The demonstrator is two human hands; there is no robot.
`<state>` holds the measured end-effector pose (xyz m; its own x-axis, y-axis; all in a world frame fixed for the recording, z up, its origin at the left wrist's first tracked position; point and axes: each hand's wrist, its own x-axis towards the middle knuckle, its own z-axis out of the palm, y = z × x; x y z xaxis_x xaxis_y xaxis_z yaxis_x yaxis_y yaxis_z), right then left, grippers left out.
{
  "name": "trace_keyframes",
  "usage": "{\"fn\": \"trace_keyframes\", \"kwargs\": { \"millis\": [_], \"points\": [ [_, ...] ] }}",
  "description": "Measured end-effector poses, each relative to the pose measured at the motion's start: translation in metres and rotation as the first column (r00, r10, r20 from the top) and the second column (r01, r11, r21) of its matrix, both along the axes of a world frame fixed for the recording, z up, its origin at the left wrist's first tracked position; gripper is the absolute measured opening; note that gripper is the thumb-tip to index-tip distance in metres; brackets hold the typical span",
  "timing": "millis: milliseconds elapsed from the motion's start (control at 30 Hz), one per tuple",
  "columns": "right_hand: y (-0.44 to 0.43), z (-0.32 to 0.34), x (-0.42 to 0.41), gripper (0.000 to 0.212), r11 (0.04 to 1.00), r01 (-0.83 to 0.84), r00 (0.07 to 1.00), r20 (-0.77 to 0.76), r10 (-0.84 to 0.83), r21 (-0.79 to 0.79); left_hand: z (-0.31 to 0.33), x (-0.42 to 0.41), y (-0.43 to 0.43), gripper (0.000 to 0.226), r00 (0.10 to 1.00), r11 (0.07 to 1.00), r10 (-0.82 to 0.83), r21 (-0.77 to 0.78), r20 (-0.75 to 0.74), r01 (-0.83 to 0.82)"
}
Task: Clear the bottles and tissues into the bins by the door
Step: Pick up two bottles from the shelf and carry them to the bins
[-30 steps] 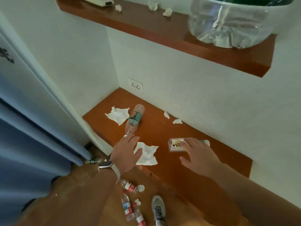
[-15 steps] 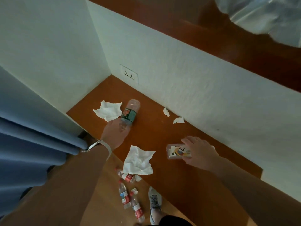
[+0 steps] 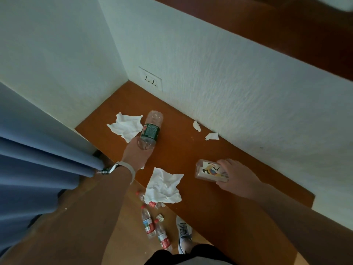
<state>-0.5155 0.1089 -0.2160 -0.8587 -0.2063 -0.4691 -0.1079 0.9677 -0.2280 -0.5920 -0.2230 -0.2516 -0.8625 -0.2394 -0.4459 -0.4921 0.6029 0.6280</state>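
Observation:
A clear bottle with a green label [image 3: 151, 129] lies on the brown shelf [image 3: 191, 152]. My left hand [image 3: 136, 154] grips its neck end. My right hand [image 3: 236, 177] holds a small clear bottle with a bird label [image 3: 209, 170], tipped on its side just above the shelf. A crumpled tissue [image 3: 163, 186] lies at the shelf's front edge between my hands. Another tissue [image 3: 125, 126] lies left of the green-label bottle. Two small tissue scraps [image 3: 197, 126] [image 3: 212, 136] lie against the back wall.
On the wooden floor below lie three red-label bottles [image 3: 148, 223] [image 3: 163, 238] [image 3: 152, 203] and a tissue ball [image 3: 160, 217], beside my shoe [image 3: 184, 233]. A blue curtain [image 3: 38, 169] hangs at left. A wall socket [image 3: 150, 79] sits in the corner. An upper shelf [image 3: 286, 31] overhangs.
My left hand left the front tissue, reached forward and took hold of the green-label bottle's neck. My right hand closed round the bird-label bottle. My head dipped under the upper shelf.

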Motion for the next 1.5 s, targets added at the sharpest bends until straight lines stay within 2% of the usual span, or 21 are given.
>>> {"fn": "trace_keyframes", "kwargs": {
  "millis": [167, 367, 467, 567, 833, 1067, 1333, 1500],
  "points": [
    [-0.013, 0.012, 0.012, 0.069, 0.987, 0.131, 0.991, -0.015, -0.133, -0.095, 0.018, 0.016, -0.001, 0.062, 0.999, 0.988, 0.009, 0.155, -0.042, -0.002],
    [-0.042, 0.029, 0.036, 0.070, 0.939, 0.271, 0.957, -0.047, -0.287, -0.213, 0.063, 0.054, -0.006, 0.050, 0.993, 0.945, 0.054, 0.327, -0.104, -0.017],
    [-0.063, 0.042, 0.054, 0.069, 0.900, 0.346, 0.926, -0.061, -0.373, -0.265, 0.085, 0.078, -0.016, 0.036, 0.992, 0.906, 0.033, 0.423, -0.118, 0.020],
    [-0.087, 0.058, 0.080, 0.069, 0.848, 0.407, 0.882, -0.097, -0.462, -0.338, 0.103, 0.100, -0.033, 0.041, 0.990, 0.877, 0.018, 0.478, -0.139, 0.051],
    [-0.158, 0.098, 0.159, 0.062, 0.746, 0.531, 0.766, -0.148, -0.625, -0.403, 0.125, 0.145, -0.084, 0.055, 0.974, 0.829, -0.079, 0.529, -0.210, 0.182],
    [-0.192, 0.127, 0.232, 0.050, 0.540, 0.668, 0.601, -0.055, -0.797, -0.512, 0.131, 0.187, -0.089, 0.055, 0.955, 0.749, -0.189, 0.596, -0.227, 0.290],
    [-0.167, 0.144, 0.300, 0.048, 0.377, 0.698, 0.443, -0.047, -0.895, -0.609, 0.146, 0.236, -0.044, 0.054, 0.914, 0.665, -0.331, 0.629, -0.236, 0.403],
    [-0.119, 0.150, 0.360, 0.050, 0.288, 0.692, 0.329, -0.065, -0.942, -0.662, 0.157, 0.273, 0.017, 0.053, 0.855, 0.637, -0.446, 0.578, -0.265, 0.511]
  ]
}}
